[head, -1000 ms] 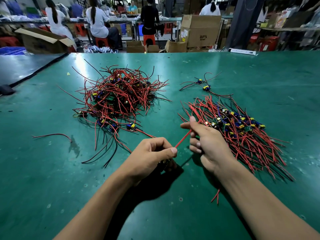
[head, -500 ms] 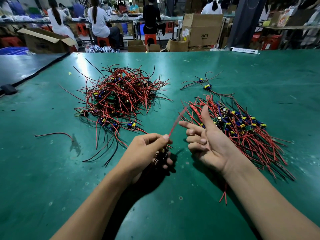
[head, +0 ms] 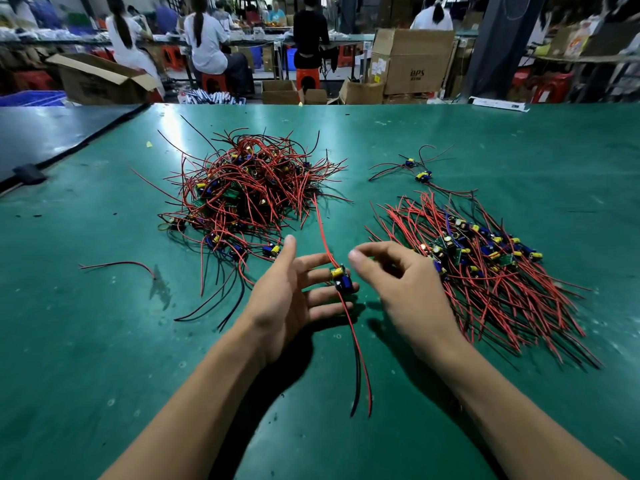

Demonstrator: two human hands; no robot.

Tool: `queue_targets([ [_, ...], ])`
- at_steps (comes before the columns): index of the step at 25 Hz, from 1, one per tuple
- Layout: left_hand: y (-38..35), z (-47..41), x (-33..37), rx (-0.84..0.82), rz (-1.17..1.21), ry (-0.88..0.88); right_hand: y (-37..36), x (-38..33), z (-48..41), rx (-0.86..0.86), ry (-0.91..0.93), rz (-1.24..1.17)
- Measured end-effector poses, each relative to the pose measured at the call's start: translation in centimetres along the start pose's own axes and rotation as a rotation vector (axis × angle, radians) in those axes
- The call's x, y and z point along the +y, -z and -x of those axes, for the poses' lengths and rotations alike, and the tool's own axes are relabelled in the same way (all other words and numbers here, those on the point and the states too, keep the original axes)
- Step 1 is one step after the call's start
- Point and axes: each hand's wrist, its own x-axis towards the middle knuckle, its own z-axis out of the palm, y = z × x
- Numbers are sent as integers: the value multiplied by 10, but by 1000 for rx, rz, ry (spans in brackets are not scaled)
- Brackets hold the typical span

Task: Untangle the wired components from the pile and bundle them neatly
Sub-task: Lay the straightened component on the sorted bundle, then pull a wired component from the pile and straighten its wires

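- Step in hand, as judged: 1 wired component [head: 341, 280] is being separated from the tangled pile [head: 249, 192]. It sits just in front of the pile, on the person's side.
- Left hand [head: 280, 299]: grip fully open, fingers straight and spread. The component rests across the fingertips, unclamped.
- Right hand [head: 405, 289], in front of the pile and to its right: grip slack, thumb and forefinger apart, nothing held. It is close beside the component, not touching.
- Far red lead [head: 322, 230] runs from the component up to the pile's near edge; whether its end is free cannot be told.
- Sorted bundle [head: 485, 271] lies right of the pile, well apart, on the table [head: 104, 341].
- Next move, as judged: pinch the component, draw the far lead clear of the pile, then lay it parallel on the bundle.
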Motion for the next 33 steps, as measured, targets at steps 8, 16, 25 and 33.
queue_targets([
  [8,-3,2,-4,-28,-76,6,0,15,0,41,285,506],
  [16,20,2,-13,223,-1459,-645,4,11,-1,214,450,727],
  [25,26,-3,-9,142,-1516,-710,-8,22,4,-59,250,614],
  [33,6,6,-13,258,-963,-974,-1,16,-5,67,-70,135],
])
